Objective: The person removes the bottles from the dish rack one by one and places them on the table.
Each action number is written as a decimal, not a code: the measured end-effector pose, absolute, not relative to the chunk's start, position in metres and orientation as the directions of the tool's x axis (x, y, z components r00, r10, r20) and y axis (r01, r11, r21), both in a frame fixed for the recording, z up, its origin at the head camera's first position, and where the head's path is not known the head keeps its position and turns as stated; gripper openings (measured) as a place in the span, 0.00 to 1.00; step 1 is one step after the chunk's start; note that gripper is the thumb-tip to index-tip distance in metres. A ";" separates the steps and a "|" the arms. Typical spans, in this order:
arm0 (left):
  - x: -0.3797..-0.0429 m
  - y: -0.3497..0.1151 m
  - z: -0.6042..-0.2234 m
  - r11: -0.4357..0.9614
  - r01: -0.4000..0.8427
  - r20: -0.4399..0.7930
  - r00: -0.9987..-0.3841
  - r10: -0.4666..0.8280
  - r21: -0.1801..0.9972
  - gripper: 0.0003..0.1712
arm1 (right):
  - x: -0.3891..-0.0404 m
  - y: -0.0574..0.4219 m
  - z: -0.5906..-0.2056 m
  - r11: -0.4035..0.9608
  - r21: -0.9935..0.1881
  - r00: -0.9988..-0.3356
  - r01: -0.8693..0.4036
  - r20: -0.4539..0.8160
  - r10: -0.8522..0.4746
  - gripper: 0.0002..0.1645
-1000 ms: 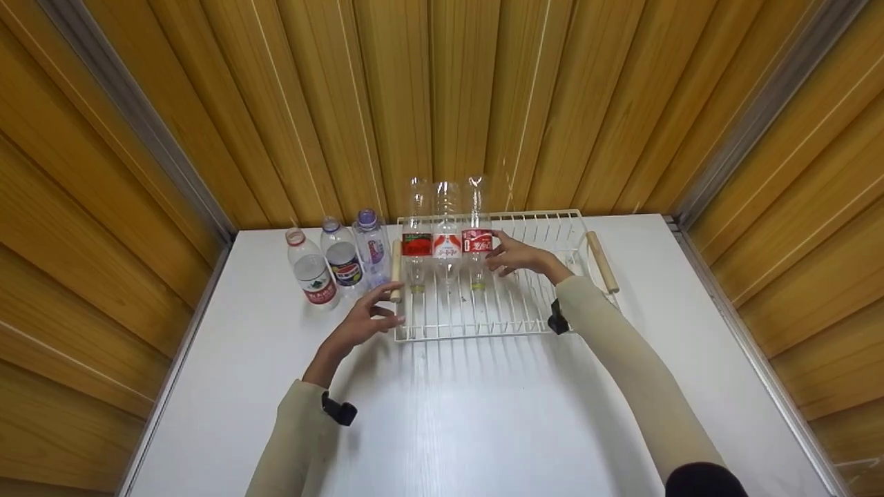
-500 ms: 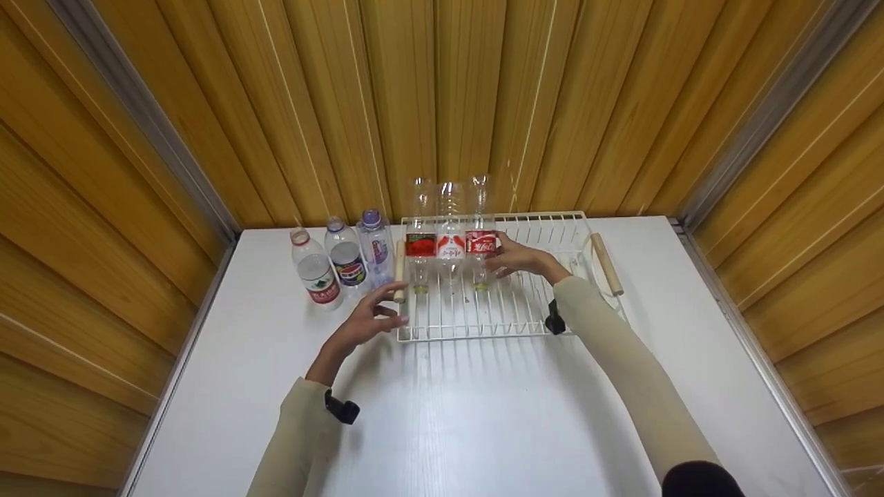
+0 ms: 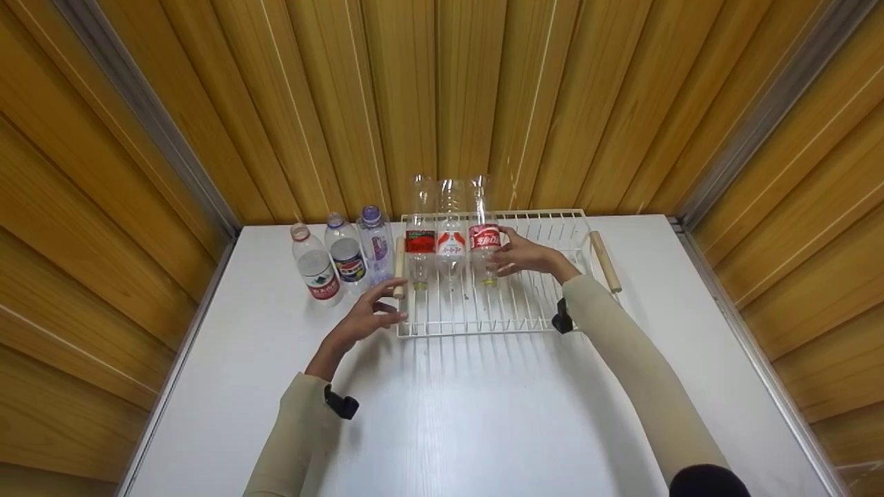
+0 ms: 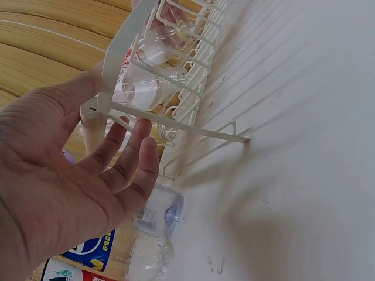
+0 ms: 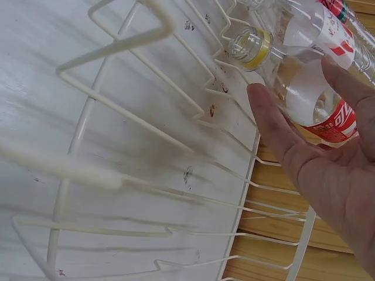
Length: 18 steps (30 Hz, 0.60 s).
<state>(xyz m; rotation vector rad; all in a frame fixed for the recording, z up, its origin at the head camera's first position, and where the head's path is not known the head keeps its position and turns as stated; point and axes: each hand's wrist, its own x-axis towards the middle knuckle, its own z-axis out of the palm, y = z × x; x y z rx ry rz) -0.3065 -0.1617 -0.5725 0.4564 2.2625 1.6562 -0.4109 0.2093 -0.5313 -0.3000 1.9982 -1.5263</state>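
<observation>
Far left, on the white table [image 3: 449, 421]: red-necked bottle [image 3: 318, 268], blue-necked bottle [image 3: 348, 261], purple-necked bottle [image 3: 377, 247], in a slanting row just outside the rack; I'd count these three as the part left. Left hand [image 3: 362, 322] is at the rack's left front corner, fingers apart and loosely bent, thumb on the other side of the end frame; looks like steadying, pressure can't be told. Wire rack [image 3: 476, 335] carries, from its left end, dark-red-label bottle [image 3: 420, 241], white-label bottle [image 3: 451, 243], then red-label bottle [image 3: 485, 237] in right hand [image 3: 527, 255]. Reads as roughly half done: two stand in the rack by themselves, the third is over its place but in hand; can't tell if its neck is fully down among the wires. Right thumb and fingers pinch that bottle from its right side, around and below the label. Rack's right half runs on to the right wooden handle [image 3: 606, 262]. Axes, left to right: the outside three stand upright, necks up. All three rack bottles are inverted, necks down, bases up, long axes near vertical and about parallel; red-label one sits just beside white-label one.
</observation>
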 end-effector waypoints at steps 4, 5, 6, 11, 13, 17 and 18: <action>-0.308 -0.162 -0.573 0.283 0.064 -0.064 -0.906 0.419 0.957 0.40 | -0.408 0.217 -0.530 0.297 -0.940 -0.803 0.170 -0.307 -0.511 0.52; -0.308 -0.161 -0.574 0.281 0.061 -0.065 -0.907 0.417 0.958 0.40 | -0.408 0.219 -0.530 0.296 -0.941 -0.808 0.164 -0.300 -0.507 0.51; -0.308 -0.161 -0.574 0.279 0.061 -0.064 -0.907 0.417 0.958 0.40 | -0.407 0.221 -0.530 0.291 -0.944 -0.812 0.159 -0.292 -0.505 0.51; -0.309 -0.157 -0.574 0.276 0.050 -0.072 -0.907 0.415 0.960 0.40 | -0.404 0.231 -0.529 0.284 -0.948 -0.840 0.140 -0.266 -0.473 0.50; -0.308 -0.157 -0.574 0.276 0.047 -0.075 -0.907 0.414 0.960 0.40 | -0.402 0.234 -0.528 0.290 -0.948 -0.850 0.131 -0.258 -0.460 0.50; -0.307 -0.160 -0.574 0.276 0.047 -0.073 -0.910 0.408 0.960 0.40 | -0.397 0.238 -0.524 0.280 -0.953 -0.871 0.115 -0.232 -0.433 0.51; -0.307 -0.161 -0.574 0.275 0.050 -0.069 -0.911 0.407 0.960 0.40 | -0.395 0.239 -0.522 0.274 -0.955 -0.876 0.112 -0.225 -0.426 0.51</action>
